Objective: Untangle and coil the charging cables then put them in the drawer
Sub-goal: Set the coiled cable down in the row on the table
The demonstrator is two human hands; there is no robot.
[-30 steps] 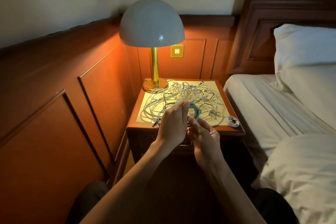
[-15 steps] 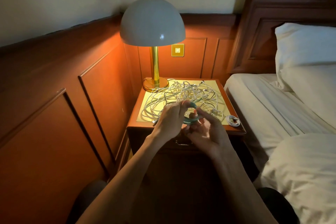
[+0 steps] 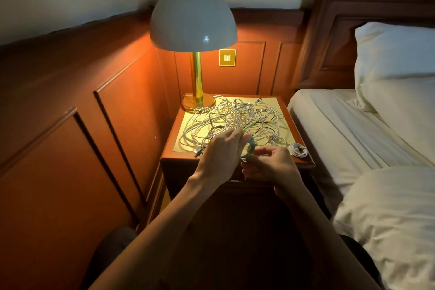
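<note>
The teal cable [image 3: 250,148] is a small coil held upright between both hands, just above the front edge of the counter [image 3: 175,160], where half a second ago it lay flatter under spread right fingers. The left hand [image 3: 221,155] has its grip pinched on the coil's upper side, fingers curled round it. The right hand [image 3: 274,165] has curled back in and pinches the lower part, so another turn looks to have gone on. A green strand still seems to run back from the coil into the tangle of cables [image 3: 231,120] that covers most of the counter beside the lamp [image 3: 193,19], so this cable is likely not yet free. One white coiled cable [image 3: 299,149] lies finished at the counter's right front corner, near the bed [image 3: 341,125]. The drawer [image 3: 237,182] front below the hands is in shadow, and I cannot tell whether it is open; nothing appears stowed, so most of the job remains
</note>
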